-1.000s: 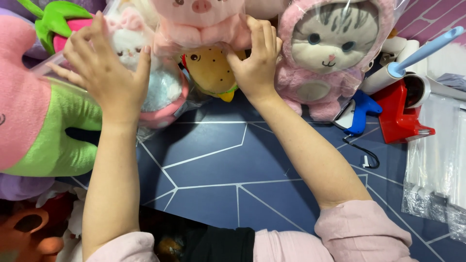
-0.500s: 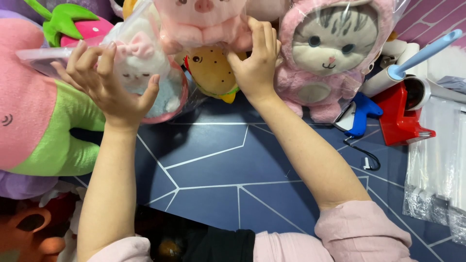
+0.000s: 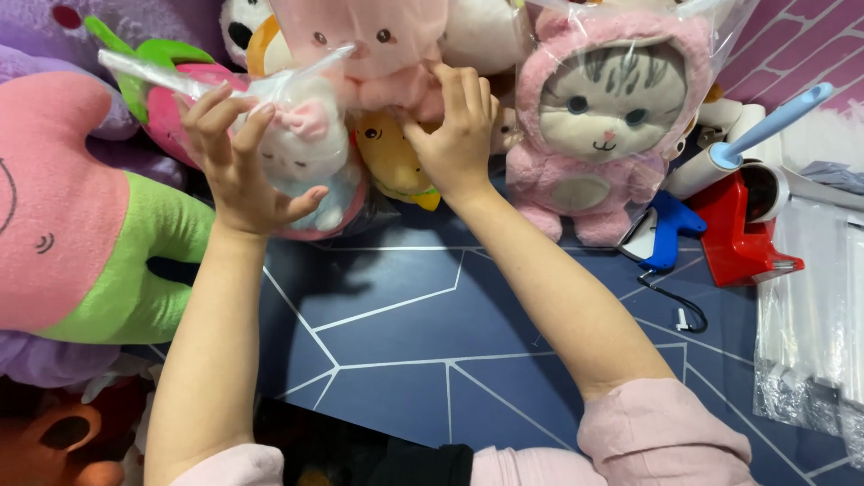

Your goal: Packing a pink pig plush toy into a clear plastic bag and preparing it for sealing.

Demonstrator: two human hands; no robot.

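Left hand, upper left of centre: fingers curled around a small white plush in a clear bag, thumb under its lower right side, fingertips on the upper left. Grip is closed on bag and toy together. The plush has a pink bow on top and a pale blue lower part. Its long axis runs roughly vertical in the frame, head end up, face turned toward the camera. The spare bag plastic trails off in a flat tail toward the upper left, so the bag itself lies on a diagonal from upper left down to lower right.

Right hand, top centre: fingers bent and pressed into the lower edge of a pink pig plush, narrow grip, pinching pink fabric. Cannot tell how much is actually held. The pig faces the camera, head at the top edge of the frame.

Between and below the two hands: a yellow plush, partly hidden behind the right wrist.

Right of the right hand: a bagged cat plush in a pink hooded suit, upright, face forward.

Left edge: a large pink and green plush, lying flat.

Right side: a lint roller with a blue handle, a red tape dispenser, a blue tool, and a stack of clear bags.

All on a dark blue mat with white lines
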